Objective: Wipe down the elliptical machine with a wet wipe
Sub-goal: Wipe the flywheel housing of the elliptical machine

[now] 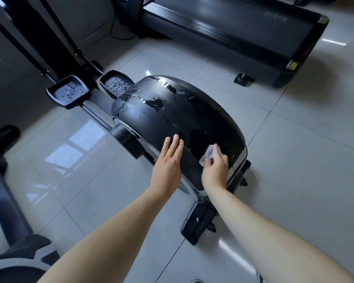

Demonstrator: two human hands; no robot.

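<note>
The elliptical machine's glossy black flywheel housing [178, 115] fills the middle of the view, streaked with wet patches. My right hand [216, 167] grips a crumpled white wet wipe [207, 155] and presses it against the near end of the housing. My left hand [169, 160] lies flat with straight fingers on the housing's near left side. Two foot pedals [69, 91] sit at the far left of the housing, and the rear base foot [196, 223] stands on the floor between my forearms.
A black treadmill [243, 33] lies across the back right. Upright black bars [39, 41] rise at the far left. Part of another dark machine [12, 231] occupies the near left corner. Glossy grey floor tiles [305, 160] surround the elliptical.
</note>
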